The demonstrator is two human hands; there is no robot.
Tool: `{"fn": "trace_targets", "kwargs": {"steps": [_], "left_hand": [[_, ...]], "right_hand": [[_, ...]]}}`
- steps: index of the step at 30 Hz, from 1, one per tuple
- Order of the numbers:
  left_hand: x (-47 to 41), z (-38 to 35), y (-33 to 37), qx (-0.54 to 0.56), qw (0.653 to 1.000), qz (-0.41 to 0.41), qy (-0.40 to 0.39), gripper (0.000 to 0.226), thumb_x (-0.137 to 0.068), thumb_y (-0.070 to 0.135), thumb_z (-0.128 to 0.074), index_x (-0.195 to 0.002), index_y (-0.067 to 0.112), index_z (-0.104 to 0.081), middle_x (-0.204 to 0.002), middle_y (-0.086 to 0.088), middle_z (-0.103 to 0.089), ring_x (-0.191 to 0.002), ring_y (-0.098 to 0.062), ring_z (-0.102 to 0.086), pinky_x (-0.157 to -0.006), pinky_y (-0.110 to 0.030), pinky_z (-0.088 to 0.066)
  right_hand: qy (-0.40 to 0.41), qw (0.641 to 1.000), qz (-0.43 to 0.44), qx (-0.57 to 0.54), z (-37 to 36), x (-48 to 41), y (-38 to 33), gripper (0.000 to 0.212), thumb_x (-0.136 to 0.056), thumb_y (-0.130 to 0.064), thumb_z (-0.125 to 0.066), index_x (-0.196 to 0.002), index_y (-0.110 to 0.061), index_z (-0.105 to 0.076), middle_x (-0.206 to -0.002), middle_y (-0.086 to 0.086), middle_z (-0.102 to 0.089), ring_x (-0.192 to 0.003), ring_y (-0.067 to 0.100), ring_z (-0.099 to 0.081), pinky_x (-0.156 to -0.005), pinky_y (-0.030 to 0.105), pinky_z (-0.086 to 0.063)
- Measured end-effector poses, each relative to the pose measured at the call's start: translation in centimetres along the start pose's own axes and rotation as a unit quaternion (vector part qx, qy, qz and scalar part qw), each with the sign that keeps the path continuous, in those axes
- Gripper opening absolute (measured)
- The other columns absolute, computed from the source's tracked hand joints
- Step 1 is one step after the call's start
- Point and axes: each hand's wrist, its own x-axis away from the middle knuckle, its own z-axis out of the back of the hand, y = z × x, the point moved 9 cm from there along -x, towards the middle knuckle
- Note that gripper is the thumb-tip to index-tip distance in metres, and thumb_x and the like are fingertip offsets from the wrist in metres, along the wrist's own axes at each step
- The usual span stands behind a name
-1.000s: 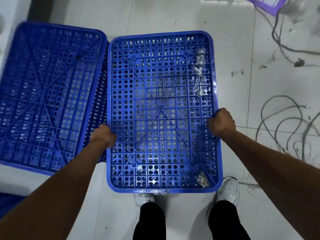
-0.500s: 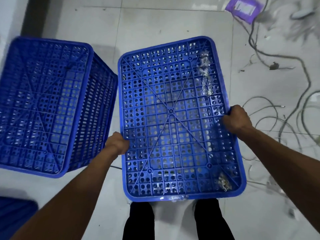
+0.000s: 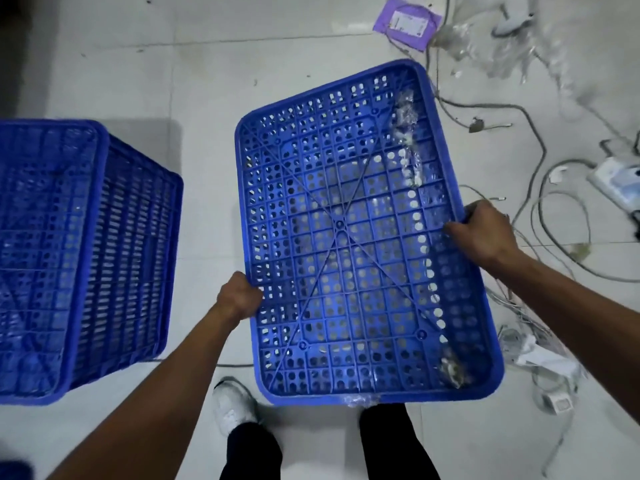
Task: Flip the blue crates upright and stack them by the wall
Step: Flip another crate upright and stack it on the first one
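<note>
I hold a blue perforated crate [image 3: 346,237] upside down above the floor, its ribbed bottom facing me and skewed clockwise. My left hand [image 3: 239,296] grips its left long edge. On the right long edge my right hand [image 3: 485,233] is closed. Scraps of clear tape stick to the bottom along the right side. A second blue crate [image 3: 79,258] stands upside down on the floor at the left, apart from the held one.
Grey cables [image 3: 547,202] and clear plastic wrap lie on the white tiled floor to the right. A purple packet [image 3: 407,22] is at the top, a white device [image 3: 616,181] at the far right. My white shoe [image 3: 232,403] and dark trouser legs are below the crate.
The held crate has come away from the left crate, moving right and turning clockwise. A wide gap of floor now shows between the two. Both hands keep their grip.
</note>
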Motion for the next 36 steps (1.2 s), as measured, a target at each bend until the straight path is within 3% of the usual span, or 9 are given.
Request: {"fn": "trace_targets", "kwargs": {"steps": [7, 12, 18, 21, 24, 27, 29, 32, 36], "left_hand": [[0.4, -3.1, 1.5, 0.008, 1.0, -0.018, -0.005, 0.085, -0.069, 0.046, -0.066, -0.138, 0.006, -0.039, -0.132, -0.014, -0.054, -0.11, -0.034, -0.063, -0.094, -0.045, -0.054], [2.3, -3.6, 2.8, -0.079, 0.996, -0.04, 0.012, 0.101, -0.091, 0.055, -0.058, -0.158, 0.006, -0.001, -0.161, -0.016, -0.018, -0.137, -0.038, -0.043, -0.104, -0.045, -0.041], [5.0, -2.9, 4.8, -0.152, 0.98, -0.125, -0.019, 0.093, -0.094, 0.063, -0.045, -0.16, 0.018, 0.001, -0.168, -0.008, 0.009, -0.154, -0.03, -0.004, -0.121, -0.044, -0.022], [7.5, -1.6, 8.0, -0.116, 0.972, -0.207, -0.002, 0.082, -0.096, 0.063, -0.04, -0.16, 0.022, -0.01, -0.169, -0.001, 0.0, -0.155, -0.022, -0.004, -0.123, -0.042, -0.017], [11.4, 0.4, 11.9, -0.043, 0.95, -0.307, 0.038, 0.074, -0.094, 0.068, -0.039, -0.155, 0.027, -0.029, -0.165, 0.005, -0.023, -0.151, -0.017, -0.023, -0.122, -0.043, -0.025], [14.7, 0.5, 14.2, -0.088, 0.92, -0.38, 0.038, 0.084, -0.086, 0.077, -0.038, -0.154, 0.03, -0.028, -0.164, 0.007, -0.023, -0.15, -0.015, -0.022, -0.121, -0.043, -0.026], [15.0, 0.9, 13.8, -0.111, 0.922, -0.369, 0.046, 0.095, -0.08, 0.082, -0.039, -0.156, 0.027, -0.023, -0.165, 0.006, -0.017, -0.151, -0.016, -0.015, -0.122, -0.044, -0.023], [14.6, 2.1, 11.8, -0.085, 0.943, -0.317, 0.053, 0.112, -0.069, 0.092, -0.035, -0.157, 0.024, -0.019, -0.166, 0.004, -0.016, -0.152, -0.016, -0.018, -0.12, -0.045, -0.028], [14.0, 4.1, 9.0, -0.017, 0.964, -0.254, 0.074, 0.096, -0.078, 0.071, -0.058, -0.154, 0.026, -0.021, -0.16, 0.004, -0.029, -0.141, -0.021, -0.04, -0.108, -0.046, -0.043]], "right_hand": [[0.0, 0.998, -0.053, -0.023, -0.7, 0.2, 3.5, 0.034, -0.077, -0.037, -0.069, -0.099, -0.011, -0.063, -0.091, 0.01, -0.07, -0.077, 0.031, -0.065, -0.07, 0.042, -0.056], [0.002, 0.998, -0.041, -0.037, -0.3, 1.5, 2.0, 0.031, -0.082, -0.031, -0.068, -0.102, -0.009, -0.061, -0.092, 0.009, -0.068, -0.08, 0.03, -0.064, -0.07, 0.038, -0.052], [0.008, 1.0, 0.007, -0.007, 0.1, 4.8, -2.5, 0.034, -0.081, -0.038, -0.069, -0.097, -0.015, -0.05, -0.089, 0.004, -0.06, -0.078, 0.027, -0.057, -0.066, 0.035, -0.044], [-0.005, 0.999, 0.04, 0.002, 0.0, 6.8, -6.3, 0.036, -0.079, -0.04, -0.071, -0.095, -0.014, -0.051, -0.084, 0.004, -0.06, -0.075, 0.027, -0.057, -0.064, 0.034, -0.043], [-0.027, 0.998, 0.065, 0.0, -0.6, 9.0, -10.5, 0.037, -0.076, -0.042, -0.073, -0.091, -0.017, -0.05, -0.079, 0.0, -0.058, -0.07, 0.023, -0.055, -0.061, 0.034, -0.042], [-0.045, 0.995, 0.087, -0.012, -1.5, 10.9, -14.3, 0.038, -0.075, -0.041, -0.074, -0.092, -0.017, -0.05, -0.079, -0.001, -0.06, -0.071, 0.022, -0.058, -0.059, 0.034, -0.044], [-0.061, 0.993, 0.1, -0.014, -2.2, 12.0, -16.4, 0.039, -0.077, -0.042, -0.074, -0.092, -0.016, -0.049, -0.077, 0.0, -0.06, -0.067, 0.019, -0.057, -0.054, 0.033, -0.042], [-0.091, 0.986, 0.135, -0.021, -3.6, 13.1, -18.7, 0.038, -0.079, -0.042, -0.073, -0.093, -0.015, -0.05, -0.079, 0.001, -0.062, -0.072, 0.022, -0.061, -0.061, 0.039, -0.05], [-0.171, 0.962, 0.198, -0.073, -6.0, 14.5, -21.5, 0.024, -0.089, -0.043, -0.065, -0.093, -0.02, -0.057, -0.083, -0.006, -0.062, -0.078, 0.016, -0.061, -0.068, 0.036, -0.05]]}}
